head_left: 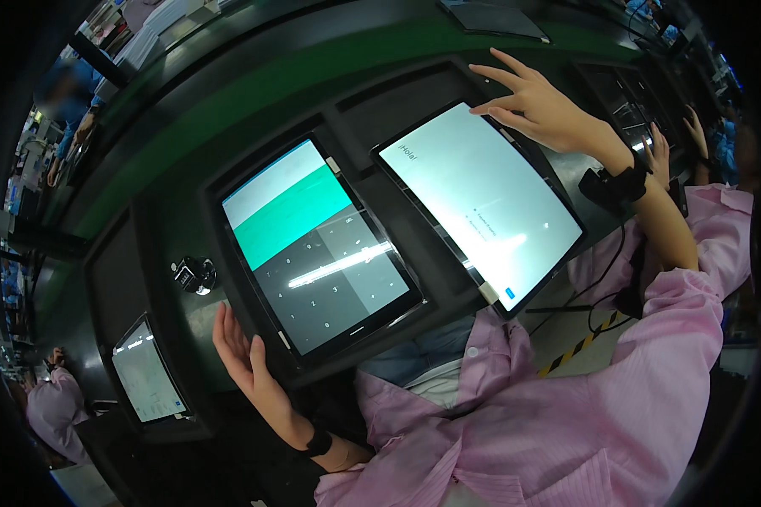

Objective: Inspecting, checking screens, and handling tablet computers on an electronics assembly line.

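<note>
Two tablets lie side by side in a black tray [359,188]. The left tablet [317,253] shows a calculator with a green band and a grey keypad. A pale, mostly blank start screen lights the right tablet [482,198]. My right hand [539,103] is over the far end of the right tablet, fingers spread, one fingertip at or just above the screen's corner; contact is hard to tell. My left hand [252,372] holds nothing, its fingers stretched out beside the tray's near left side. Both wrists wear black bands.
A small black device [194,275] sits left of the tray. Further left, another tablet [148,372] lies in a second black tray. A dark flat panel [497,19] is at the far edge. Co-workers sit at both sides; a co-worker's hands [661,156] show at right.
</note>
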`<state>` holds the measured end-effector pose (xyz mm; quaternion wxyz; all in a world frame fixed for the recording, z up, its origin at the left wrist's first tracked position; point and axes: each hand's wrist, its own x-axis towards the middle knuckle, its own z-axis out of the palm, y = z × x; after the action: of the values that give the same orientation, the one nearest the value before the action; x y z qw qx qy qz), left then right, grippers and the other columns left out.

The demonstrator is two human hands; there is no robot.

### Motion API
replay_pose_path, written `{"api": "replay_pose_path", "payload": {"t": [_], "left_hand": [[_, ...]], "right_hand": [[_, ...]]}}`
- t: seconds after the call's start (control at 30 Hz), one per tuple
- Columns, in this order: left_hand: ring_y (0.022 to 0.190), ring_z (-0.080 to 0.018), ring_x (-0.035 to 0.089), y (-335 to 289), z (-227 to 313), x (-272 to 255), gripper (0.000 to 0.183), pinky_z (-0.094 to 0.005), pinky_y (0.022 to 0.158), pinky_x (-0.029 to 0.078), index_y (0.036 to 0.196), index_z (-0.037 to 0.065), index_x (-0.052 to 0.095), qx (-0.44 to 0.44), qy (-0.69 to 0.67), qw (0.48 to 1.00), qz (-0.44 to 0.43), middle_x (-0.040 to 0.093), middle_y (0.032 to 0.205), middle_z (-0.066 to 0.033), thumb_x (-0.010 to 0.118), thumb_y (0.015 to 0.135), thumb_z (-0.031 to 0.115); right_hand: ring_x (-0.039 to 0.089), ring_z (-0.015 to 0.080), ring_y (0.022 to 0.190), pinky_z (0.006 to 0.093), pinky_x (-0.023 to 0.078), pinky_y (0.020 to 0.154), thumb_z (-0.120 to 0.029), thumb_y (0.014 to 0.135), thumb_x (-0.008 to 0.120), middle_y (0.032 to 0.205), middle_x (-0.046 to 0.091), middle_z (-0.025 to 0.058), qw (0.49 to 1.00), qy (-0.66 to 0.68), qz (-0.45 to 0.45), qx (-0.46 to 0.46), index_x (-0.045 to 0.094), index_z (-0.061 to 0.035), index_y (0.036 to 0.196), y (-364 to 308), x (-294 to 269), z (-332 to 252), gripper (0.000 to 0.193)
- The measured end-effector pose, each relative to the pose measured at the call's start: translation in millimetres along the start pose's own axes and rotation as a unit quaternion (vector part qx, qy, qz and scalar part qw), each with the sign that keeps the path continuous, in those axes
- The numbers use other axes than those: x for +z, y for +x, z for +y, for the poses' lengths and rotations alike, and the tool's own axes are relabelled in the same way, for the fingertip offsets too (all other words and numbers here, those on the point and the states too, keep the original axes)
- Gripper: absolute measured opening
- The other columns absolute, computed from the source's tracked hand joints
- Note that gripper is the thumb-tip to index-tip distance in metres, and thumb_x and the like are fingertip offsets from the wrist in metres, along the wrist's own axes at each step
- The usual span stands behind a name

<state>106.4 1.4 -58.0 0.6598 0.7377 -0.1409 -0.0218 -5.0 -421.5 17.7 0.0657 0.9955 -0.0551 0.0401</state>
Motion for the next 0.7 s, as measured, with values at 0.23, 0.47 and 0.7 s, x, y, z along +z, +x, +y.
{"api": "replay_pose_path", "payload": {"t": [0.23,0.47,0.7], "left_hand": [[0.130,-0.0231,0.033,8,-6,6,0.049,-0.0351,0.108,0.022,0.134,0.000,0.039,0.035,0.038,0.999,-0.001,0.039,0.138,-0.0137,0.045,0.085,0.003],[0.130,-0.0233,0.034,7,-6,5,0.049,-0.0347,0.107,0.023,0.134,0.000,0.038,0.035,0.027,0.999,-0.012,0.038,0.138,-0.0157,0.044,0.086,0.003],[0.128,-0.0236,0.036,5,-6,8,0.047,-0.0339,0.106,0.025,0.134,0.000,0.037,0.021,0.010,1.000,-0.013,0.040,0.136,-0.0161,0.043,0.088,0.004]], "right_hand": [[0.017,0.0328,0.137,0.0480,0.023,0.108,-0.034,0.096,0.039,0.142,0.035,0.0097,0.999,-0.008,0.033,0.003,0.062,-0.0225,0.117,8,16,13,0.033],[0.019,0.0320,0.137,0.0469,0.024,0.107,-0.033,0.095,0.042,0.143,0.035,0.0085,0.997,0.038,0.069,0.025,0.064,-0.0215,0.115,-11,-7,10,0.032],[0.022,0.0349,0.136,0.0447,0.024,0.107,-0.010,0.069,0.054,0.140,0.040,0.0083,0.994,0.062,0.090,0.026,0.074,-0.0121,0.087,-109,-42,-33,0.028]]}}
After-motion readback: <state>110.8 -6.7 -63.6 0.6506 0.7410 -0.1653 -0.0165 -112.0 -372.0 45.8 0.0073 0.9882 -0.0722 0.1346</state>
